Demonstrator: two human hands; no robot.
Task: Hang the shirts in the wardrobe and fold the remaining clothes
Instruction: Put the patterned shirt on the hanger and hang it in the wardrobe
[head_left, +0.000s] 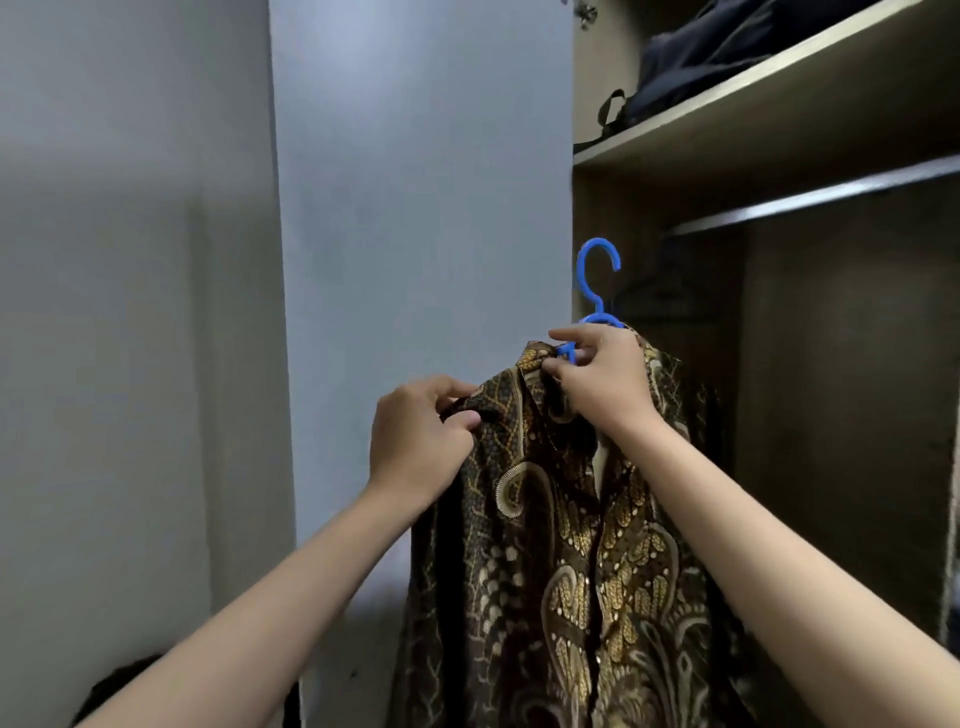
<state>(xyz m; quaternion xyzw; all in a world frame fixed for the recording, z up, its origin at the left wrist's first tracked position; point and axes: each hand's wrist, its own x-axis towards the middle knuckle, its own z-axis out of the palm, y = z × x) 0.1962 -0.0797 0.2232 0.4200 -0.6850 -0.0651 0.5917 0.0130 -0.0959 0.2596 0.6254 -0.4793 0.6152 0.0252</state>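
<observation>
- Batik shirt (571, 571) — brown and gold, draped on blue hanger (597, 280), held up in front of the open wardrobe, not yet on the rail (810, 200).
- Left hand (421, 441) — grip pinched on the shirt's left shoulder edge, fabric bunched between thumb and fingers.
- Right hand (608, 384) — grip curled round the hanger's neck and the collar together, blue plastic showing between the fingers.
- Hook — upright, free in the air, below and left of the rail; opening turned right.
- Risk, slip — left shoulder looks only part-seated on the hanger arm; letting go too early likely drops that side off.
- Risk, miss — rail sits higher and deeper in; short lift could knock the hook on the shelf (779, 104) edge or the wardrobe side panel instead of catching.
- Risk, snag — dark hangers (660, 296) hanging at the rail's near end; hook or sleeve may tangle there.
- Risk, crease — collar crushed under the right grip, probably in need of smoothing once hung.
- Dark bag (727, 57) on the shelf above, strap dangling over the edge — within reach of a high hook swing.
</observation>
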